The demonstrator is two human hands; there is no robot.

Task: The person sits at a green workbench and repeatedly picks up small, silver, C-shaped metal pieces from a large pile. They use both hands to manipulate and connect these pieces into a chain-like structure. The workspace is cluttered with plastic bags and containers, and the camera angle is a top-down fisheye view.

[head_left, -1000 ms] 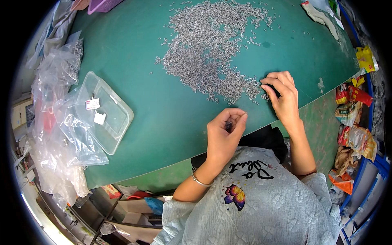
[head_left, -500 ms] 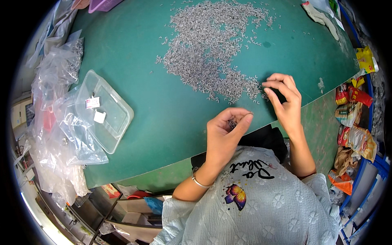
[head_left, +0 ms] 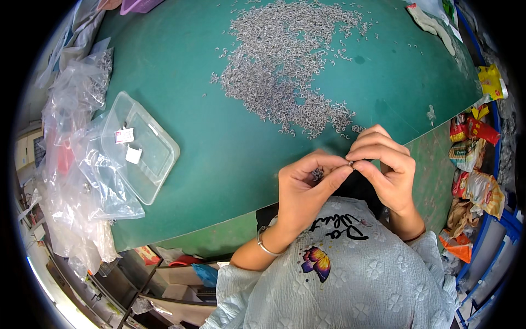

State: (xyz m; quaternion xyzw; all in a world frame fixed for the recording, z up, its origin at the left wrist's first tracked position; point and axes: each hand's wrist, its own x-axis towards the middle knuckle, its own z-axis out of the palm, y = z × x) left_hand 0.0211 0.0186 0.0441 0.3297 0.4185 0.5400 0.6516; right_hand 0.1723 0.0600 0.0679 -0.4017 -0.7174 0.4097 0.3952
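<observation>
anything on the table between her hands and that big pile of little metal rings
Nothing visible does. The left hand and right hand meet at the near edge of the green table, pinching a small ring. The pile of metal rings begins just beyond the fingers, with only stray rings between.

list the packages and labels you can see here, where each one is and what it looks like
Paper labels: two small white squares inside the clear plastic tray, left on the green table.
Clear plastic bags: crumpled heap at the table's left edge, some holding small metal parts.
Snack packets: red, yellow and orange pouches piled along the right, beside the blue frame.
Yellow packet: far right, near the table's upper corner.
No screens or signs in view.
</observation>
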